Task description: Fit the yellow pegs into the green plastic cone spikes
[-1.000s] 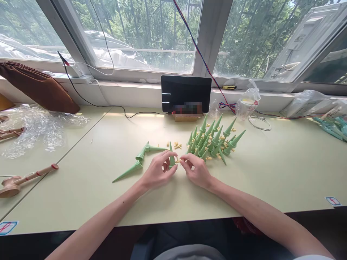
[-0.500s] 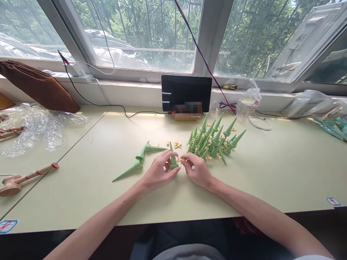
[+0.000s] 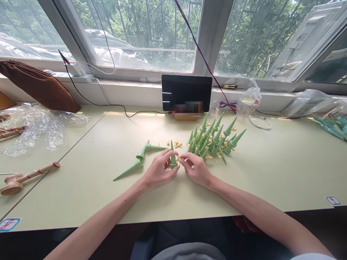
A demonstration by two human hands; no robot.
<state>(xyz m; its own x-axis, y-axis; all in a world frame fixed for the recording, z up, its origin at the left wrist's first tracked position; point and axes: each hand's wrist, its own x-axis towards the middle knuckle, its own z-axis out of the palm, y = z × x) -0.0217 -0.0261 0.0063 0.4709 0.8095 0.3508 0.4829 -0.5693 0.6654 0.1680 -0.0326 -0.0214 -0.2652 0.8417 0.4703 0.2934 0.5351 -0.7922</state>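
My left hand (image 3: 159,169) is closed around a green plastic watering spike (image 3: 172,156) that stands point up on the table. From the right, my right hand (image 3: 197,168) pinches a small yellow valve (image 3: 178,159) against the spike's side, near its wide collar. Whether the valve sits inside the spike cannot be seen. Three loose green spikes (image 3: 129,170) lie to the left of my left hand. Just beyond my hands is a little heap of yellow valves (image 3: 178,144). Many green spikes with yellow valves on them (image 3: 214,139) stand grouped behind my right hand, a few of them tilted.
A dark tablet (image 3: 187,93) leans on a small cardboard box (image 3: 187,117) at the back. Crumpled clear plastic (image 3: 35,126) and a wooden kendama (image 3: 35,175) lie at left. A bagged cup (image 3: 248,104) and a coiled white cable (image 3: 260,123) are at back right.
Both hands stay almost in place, still on the spike and the valve. The view has shifted very slightly; nothing else has visibly moved.
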